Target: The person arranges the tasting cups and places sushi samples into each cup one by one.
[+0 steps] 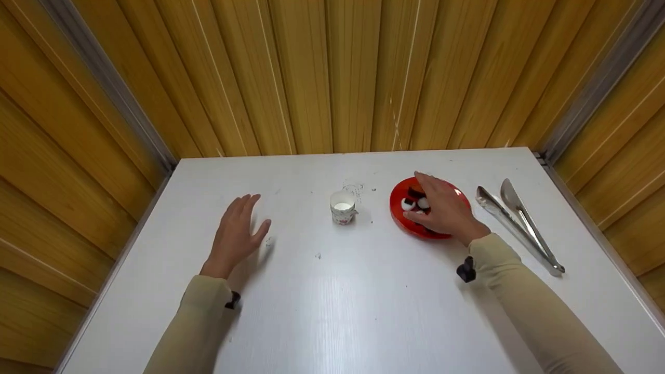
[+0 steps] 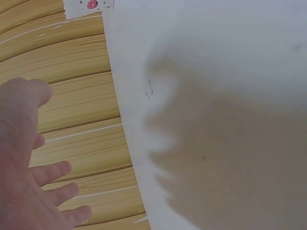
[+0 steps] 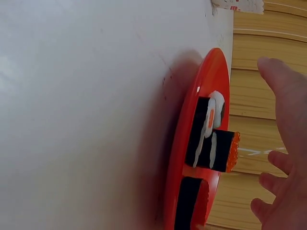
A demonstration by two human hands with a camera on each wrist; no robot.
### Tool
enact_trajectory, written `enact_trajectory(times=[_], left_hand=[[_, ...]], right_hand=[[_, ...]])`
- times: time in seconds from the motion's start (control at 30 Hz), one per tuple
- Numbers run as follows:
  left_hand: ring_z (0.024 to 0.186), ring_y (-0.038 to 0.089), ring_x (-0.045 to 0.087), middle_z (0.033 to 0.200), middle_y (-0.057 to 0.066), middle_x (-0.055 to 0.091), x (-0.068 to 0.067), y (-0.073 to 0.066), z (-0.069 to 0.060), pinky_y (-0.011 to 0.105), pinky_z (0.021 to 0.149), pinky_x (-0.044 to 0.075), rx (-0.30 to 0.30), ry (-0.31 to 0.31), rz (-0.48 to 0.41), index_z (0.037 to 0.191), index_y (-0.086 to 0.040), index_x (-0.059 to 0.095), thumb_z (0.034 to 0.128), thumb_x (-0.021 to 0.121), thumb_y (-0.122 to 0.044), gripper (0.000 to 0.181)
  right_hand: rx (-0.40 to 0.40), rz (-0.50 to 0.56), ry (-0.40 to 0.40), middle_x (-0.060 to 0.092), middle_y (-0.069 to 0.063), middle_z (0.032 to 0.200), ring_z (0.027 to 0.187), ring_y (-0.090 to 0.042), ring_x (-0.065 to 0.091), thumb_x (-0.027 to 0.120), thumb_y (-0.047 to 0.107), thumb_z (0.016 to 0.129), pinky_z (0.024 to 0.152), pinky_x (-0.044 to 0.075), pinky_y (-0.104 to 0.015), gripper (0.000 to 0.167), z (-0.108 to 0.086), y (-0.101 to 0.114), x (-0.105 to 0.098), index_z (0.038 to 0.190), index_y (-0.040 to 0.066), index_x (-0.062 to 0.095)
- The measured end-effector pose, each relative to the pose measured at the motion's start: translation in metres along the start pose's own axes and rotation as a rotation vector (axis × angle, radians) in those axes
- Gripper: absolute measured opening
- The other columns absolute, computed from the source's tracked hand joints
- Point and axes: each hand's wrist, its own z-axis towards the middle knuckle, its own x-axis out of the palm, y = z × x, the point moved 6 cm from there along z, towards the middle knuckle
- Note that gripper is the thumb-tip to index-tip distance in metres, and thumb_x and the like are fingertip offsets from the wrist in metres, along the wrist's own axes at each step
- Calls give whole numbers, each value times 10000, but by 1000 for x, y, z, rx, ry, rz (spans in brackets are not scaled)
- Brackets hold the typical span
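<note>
A red plate with several sushi pieces stands right of the middle of the table. Over it hovers my right hand, fingers spread and holding nothing; it covers part of the plate in the head view. In the right wrist view that hand is beside the sushi, apart from it. My left hand is raised above the table on the left, thumb apart from the fingers, with nothing in it. Between the hands, nearer the right one, stands a small patterned paper cup, upright and white inside.
Metal tongs and a metal utensil with a broad blade lie on the white table right of the plate, their near ends together. Wood-patterned walls stand behind and at both sides.
</note>
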Motion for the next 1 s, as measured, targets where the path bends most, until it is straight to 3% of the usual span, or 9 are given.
enact_trajectory(times=[0.17, 0.4, 0.67, 0.77, 1.0], left_hand=[[1433, 392, 402, 1512, 225, 484, 3, -2, -3, 558, 1166, 320, 18, -9, 6, 1524, -58, 444, 988, 682, -311, 638], [1390, 352, 461, 1476, 185, 522, 3, -8, 1, 517, 1143, 371, 32, -5, -2, 1502, -46, 464, 977, 702, -282, 624], [1390, 342, 467, 1473, 173, 533, 3, -16, 8, 519, 1133, 382, 57, -2, -23, 1502, -44, 468, 989, 685, -282, 606], [1376, 346, 482, 1461, 173, 544, 5, -17, 7, 525, 1119, 397, 55, -8, -19, 1501, -46, 468, 985, 694, -282, 611], [1322, 390, 524, 1404, 210, 572, 6, -22, 6, 556, 1060, 444, 129, -62, -27, 1477, -13, 482, 974, 709, -231, 593]], right_hand=[[-5, 16, 43, 353, -124, 1615, 1463, -361, 328, 824, 458, 844, 1065, 413, -640, 1072, 7, 16, 10, 1645, 138, 187], [-5, 60, 77, 361, -104, 1617, 1468, -357, 321, 838, 454, 831, 1026, 446, -647, 1075, 18, 34, 22, 1646, 175, 194], [-14, 44, 106, 314, -131, 1657, 1529, -367, 247, 755, 597, 856, 1154, 290, -633, 1042, 26, 52, 28, 1643, 167, 224], [-38, 55, 108, 331, -129, 1650, 1532, -356, 247, 756, 591, 858, 1187, 246, -604, 1024, 30, 60, 32, 1635, 152, 254], [-72, 37, 142, 358, -132, 1637, 1539, -327, 245, 744, 564, 888, 1236, 159, -526, 961, 40, 73, 47, 1620, 124, 303]])
